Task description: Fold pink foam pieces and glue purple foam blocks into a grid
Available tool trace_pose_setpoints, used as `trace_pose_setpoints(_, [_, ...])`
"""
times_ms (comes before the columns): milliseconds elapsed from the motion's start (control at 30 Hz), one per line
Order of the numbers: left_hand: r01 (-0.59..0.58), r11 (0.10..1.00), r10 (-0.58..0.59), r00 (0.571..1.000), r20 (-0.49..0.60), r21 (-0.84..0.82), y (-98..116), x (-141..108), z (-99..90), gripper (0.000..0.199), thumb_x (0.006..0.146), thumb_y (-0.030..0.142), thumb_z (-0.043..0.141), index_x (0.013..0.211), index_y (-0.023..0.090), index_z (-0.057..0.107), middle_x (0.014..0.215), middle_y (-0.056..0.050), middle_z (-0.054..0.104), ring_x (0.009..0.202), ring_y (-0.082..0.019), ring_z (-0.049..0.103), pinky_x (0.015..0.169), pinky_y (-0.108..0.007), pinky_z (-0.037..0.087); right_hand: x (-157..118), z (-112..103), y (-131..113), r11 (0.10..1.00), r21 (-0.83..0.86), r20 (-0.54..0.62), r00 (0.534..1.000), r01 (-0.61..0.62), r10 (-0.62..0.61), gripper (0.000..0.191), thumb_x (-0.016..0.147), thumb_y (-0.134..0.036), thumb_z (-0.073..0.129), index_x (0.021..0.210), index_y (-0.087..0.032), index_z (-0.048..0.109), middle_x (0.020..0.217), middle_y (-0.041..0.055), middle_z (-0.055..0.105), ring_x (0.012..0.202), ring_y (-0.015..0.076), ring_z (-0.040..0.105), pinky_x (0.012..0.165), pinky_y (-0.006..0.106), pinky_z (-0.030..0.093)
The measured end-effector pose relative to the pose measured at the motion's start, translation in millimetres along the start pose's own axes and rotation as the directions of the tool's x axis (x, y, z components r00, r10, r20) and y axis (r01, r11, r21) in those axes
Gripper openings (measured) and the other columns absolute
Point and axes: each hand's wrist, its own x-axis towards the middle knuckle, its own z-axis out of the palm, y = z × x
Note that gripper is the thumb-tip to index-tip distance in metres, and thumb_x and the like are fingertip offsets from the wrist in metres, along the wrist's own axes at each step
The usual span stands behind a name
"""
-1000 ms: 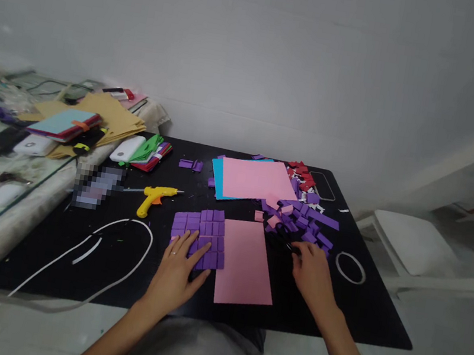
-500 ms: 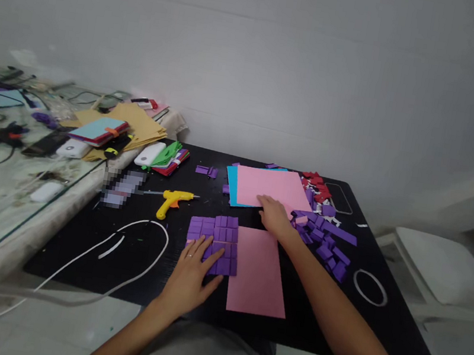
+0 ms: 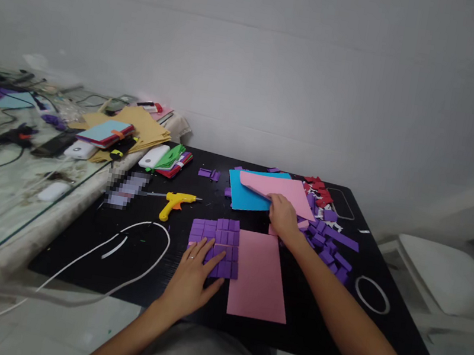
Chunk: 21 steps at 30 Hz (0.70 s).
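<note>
Spread fingers of my left hand (image 3: 192, 272) rest on a panel of folded purple pieces (image 3: 228, 235). A pink sheet (image 3: 258, 283) lies flat, its left edge against that panel. Farther back, my right hand (image 3: 282, 216) grips the front edge of another pink sheet (image 3: 297, 193), whose left part is curled up. Beneath it a blue sheet (image 3: 245, 197) shows at the left. Loose purple folded pieces (image 3: 329, 249) are heaped right of my right hand.
A yellow glue gun (image 3: 177, 201) lies left of the purple panel. White cable (image 3: 111, 292) loops across the left front. Red scraps (image 3: 320, 191) are at the back right, a white ring (image 3: 372, 295) at the right. Bundled coloured paper (image 3: 172, 161) sits at the back left.
My right hand has closed on the upper pink sheet and lifted its front left part, baring more of the blue sheet. My left hand stays on the purple panel.
</note>
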Motion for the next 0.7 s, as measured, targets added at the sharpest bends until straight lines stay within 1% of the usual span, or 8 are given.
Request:
trace_pose_setpoints(200, [0.014,0.999,-0.014,1.0,-0.012,-0.039,0.4,-1.8,2.0,0.062,0.093,0.032,0.067,0.153,0.025,0.054,0.163,-0.017,0.045,0.154,-0.04,0.037,0.123,-0.066,0.035,-5.0,-41.0,3.0,0.986,0.164,-0.271,0.962,0.023,0.023,0.031,0.101,-0.018,0.043,0.115,-0.015,0.07,0.116,0.0174,0.072,0.111,0.0286,0.067,0.1,0.041,0.052])
trace_pose_setpoints(233, [0.015,0.999,-0.017,0.999,-0.028,-0.05,0.5,-3.0,2.1,0.063,0.092,0.032,0.067,0.153,0.023,0.052,0.164,-0.018,0.044,0.155,-0.04,0.036,0.124,-0.066,0.034,-8.7,-51.0,2.5,0.979,0.2,-0.346,0.937,0.037,0.035,0.029,0.102,-0.02,0.044,0.112,-0.017,0.07,0.114,0.0156,0.072,0.109,0.0274,0.067,0.099,0.042,0.053])
trace_pose_setpoints(267, [0.014,0.998,-0.018,0.999,-0.05,-0.063,0.6,-4.3,1.9,0.064,0.092,0.031,0.066,0.153,0.021,0.051,0.164,-0.018,0.044,0.155,-0.04,0.036,0.125,-0.066,0.032,-13.5,-61.7,1.7,0.951,0.293,-0.468,0.882,0.104,0.047,0.023,0.1,-0.023,0.05,0.106,-0.019,0.072,0.107,0.0138,0.074,0.103,0.0269,0.068,0.095,0.042,0.054])
trace_pose_setpoints(400, [-0.02,0.99,-0.002,0.988,-0.156,-0.137,0.2,-7.2,-7.8,0.056,0.096,0.028,0.06,0.151,0.021,0.05,0.161,-0.016,0.048,0.156,-0.036,0.037,0.127,-0.065,0.027,-39.8,-104.0,0.0,0.861,0.471,-0.622,0.765,0.192,0.17,0.017,0.098,-0.031,0.059,0.1,-0.022,0.072,0.103,0.0087,0.074,0.097,0.0235,0.07,0.086,0.039,0.056])
trace_pose_setpoints(500, [-0.011,0.962,-0.063,0.962,-0.264,-0.273,0.2,0.4,-25.6,0.046,0.102,0.03,0.054,0.148,0.023,0.051,0.159,-0.015,0.05,0.153,-0.032,0.042,0.127,-0.059,0.033,-59.3,-124.6,1.9,0.681,0.712,-0.544,0.745,0.168,0.385,0.017,0.089,-0.036,0.073,0.1,-0.023,0.073,0.101,0.0058,0.076,0.097,0.0234,0.072,0.093,0.041,0.057])
trace_pose_setpoints(567, [0.028,0.899,-0.166,0.945,-0.283,-0.436,1.0,11.0,-39.1,0.047,0.104,0.034,0.053,0.15,0.024,0.049,0.16,-0.015,0.049,0.15,-0.031,0.045,0.124,-0.055,0.038,-69.8,-128.5,1.9,0.542,0.832,-0.417,0.775,0.116,0.475,0.025,0.083,-0.042,0.08,0.099,-0.024,0.073,0.099,0.0046,0.077,0.093,0.0239,0.072,0.091,0.042,0.059])
trace_pose_setpoints(633, [0.07,0.744,-0.269,0.942,-0.203,-0.664,2.5,23.2,-50.4,0.052,0.103,0.042,0.055,0.152,0.024,0.047,0.158,-0.015,0.051,0.145,-0.032,0.052,0.119,-0.052,0.045,-79.1,-124.2,-1.6,0.41,0.911,-0.263,0.826,0.043,0.499,0.03,0.081,-0.047,0.082,0.1,-0.025,0.073,0.095,0.004,0.078,0.086,0.0237,0.072,0.084,0.041,0.061])
trace_pose_setpoints(700, [0.11,0.466,-0.311,0.949,-0.046,-0.878,4.6,34.1,-57.6,0.057,0.102,0.053,0.054,0.149,0.022,0.048,0.149,-0.017,0.059,0.131,-0.032,0.063,0.107,-0.048,0.055,-88.3,-113.6,-8.7,0.306,0.95,-0.103,0.868,-0.058,0.487,0.034,0.079,-0.051,0.083,0.1,-0.025,0.072,0.09,0.0037,0.079,0.079,0.0228,0.072,0.075,0.038,0.061])
